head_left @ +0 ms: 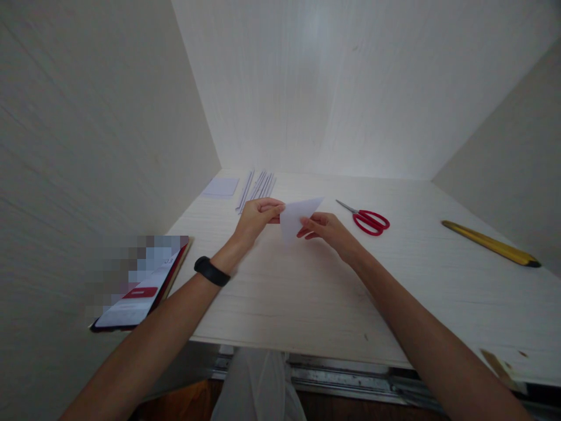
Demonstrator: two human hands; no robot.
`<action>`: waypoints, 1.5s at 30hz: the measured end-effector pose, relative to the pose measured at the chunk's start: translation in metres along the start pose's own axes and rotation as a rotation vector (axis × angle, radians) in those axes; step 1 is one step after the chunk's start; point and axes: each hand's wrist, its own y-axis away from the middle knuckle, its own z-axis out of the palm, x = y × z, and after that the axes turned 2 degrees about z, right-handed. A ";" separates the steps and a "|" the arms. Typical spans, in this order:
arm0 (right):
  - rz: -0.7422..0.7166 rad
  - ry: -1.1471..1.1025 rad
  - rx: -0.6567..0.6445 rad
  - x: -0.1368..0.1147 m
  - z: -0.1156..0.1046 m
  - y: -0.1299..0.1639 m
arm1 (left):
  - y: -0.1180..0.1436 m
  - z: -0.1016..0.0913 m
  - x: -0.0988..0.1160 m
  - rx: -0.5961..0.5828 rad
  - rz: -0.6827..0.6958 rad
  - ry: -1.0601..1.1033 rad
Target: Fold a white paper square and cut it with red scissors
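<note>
- Left hand (pixel 258 216) and right hand (pixel 326 229): each grip pinches the paper (pixel 298 216) above the table (pixel 307 292).
- Scissors (pixel 368 220): right of the right grip.
- Strips (pixel 256 186): beyond the left grip.

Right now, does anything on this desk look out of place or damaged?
The phone leans against the left wall and hangs over the desk edge. Near the front right corner, the desk surface looks chipped. Otherwise nothing stands out.
</note>
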 end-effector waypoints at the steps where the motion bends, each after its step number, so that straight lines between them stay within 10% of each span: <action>1: 0.001 0.016 -0.028 0.001 0.000 0.000 | 0.000 0.000 0.000 -0.001 0.003 0.006; 45: 0.044 -0.037 -0.200 0.003 0.010 0.002 | 0.001 0.002 0.000 0.109 0.048 0.075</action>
